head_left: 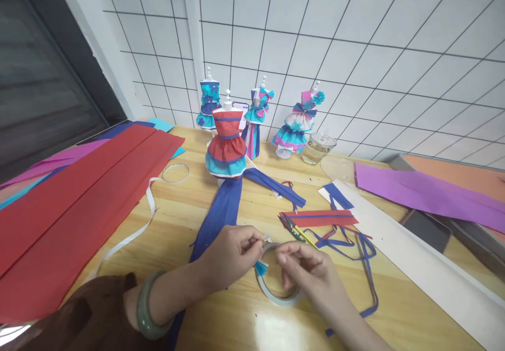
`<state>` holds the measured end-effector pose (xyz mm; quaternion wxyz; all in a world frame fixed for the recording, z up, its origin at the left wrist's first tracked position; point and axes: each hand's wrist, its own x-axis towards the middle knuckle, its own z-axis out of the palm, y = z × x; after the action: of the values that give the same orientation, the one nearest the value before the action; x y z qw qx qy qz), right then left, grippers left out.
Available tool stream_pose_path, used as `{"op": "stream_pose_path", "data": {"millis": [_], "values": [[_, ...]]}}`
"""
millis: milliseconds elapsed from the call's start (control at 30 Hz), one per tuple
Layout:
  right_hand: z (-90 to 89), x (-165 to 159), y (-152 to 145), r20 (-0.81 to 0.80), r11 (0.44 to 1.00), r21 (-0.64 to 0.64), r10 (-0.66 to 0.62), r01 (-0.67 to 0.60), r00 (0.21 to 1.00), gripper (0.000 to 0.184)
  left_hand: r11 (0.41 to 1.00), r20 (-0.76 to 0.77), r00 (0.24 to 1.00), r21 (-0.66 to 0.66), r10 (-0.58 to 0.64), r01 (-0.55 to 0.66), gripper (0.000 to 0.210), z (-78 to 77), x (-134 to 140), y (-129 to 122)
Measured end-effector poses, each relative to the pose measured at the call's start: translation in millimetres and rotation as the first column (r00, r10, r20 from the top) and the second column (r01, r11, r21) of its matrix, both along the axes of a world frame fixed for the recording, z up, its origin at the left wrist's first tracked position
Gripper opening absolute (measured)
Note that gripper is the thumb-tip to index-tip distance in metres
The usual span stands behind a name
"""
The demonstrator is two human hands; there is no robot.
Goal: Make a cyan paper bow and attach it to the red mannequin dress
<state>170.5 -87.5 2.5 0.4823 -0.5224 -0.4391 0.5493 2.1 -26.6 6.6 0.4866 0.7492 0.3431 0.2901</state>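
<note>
My left hand (232, 253), a green bangle (148, 306) on its wrist, is closed in a pinch. A small pleated teal paper fan (261, 268) hangs just under its fingertips and appears to be held in them. My right hand (310, 272) is closed too, thumb against fingers; what is between them, if anything, is too small to tell. Beneath both hands a roll of white tape (281, 301) lies flat on the table, partly hidden. A small whitish scrap (267, 238) shows between the hands. Scissors with yellow-and-green handles (294, 230) lie beyond my right hand.
A mannequin in a red and teal paper dress (226, 143) stands ahead, blue paper (219, 209) trailing from it. Several dressed mannequins (299, 122) and a glass cup (317, 148) line the wall. Red sheets (94, 198) lie left; blue strips (366, 256), white paper (410, 251) and purple paper (418, 190) right.
</note>
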Motion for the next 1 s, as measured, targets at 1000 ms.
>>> {"op": "stream_pose_path", "data": {"millis": [1000], "values": [[2.8, -7, -1, 0.268, 1.000, 0.000, 0.020, -0.021, 0.963, 0.028, 0.555, -0.528, 0.847, 0.721, 0.051, 0.416, 0.026, -3.8, -5, -12]]}}
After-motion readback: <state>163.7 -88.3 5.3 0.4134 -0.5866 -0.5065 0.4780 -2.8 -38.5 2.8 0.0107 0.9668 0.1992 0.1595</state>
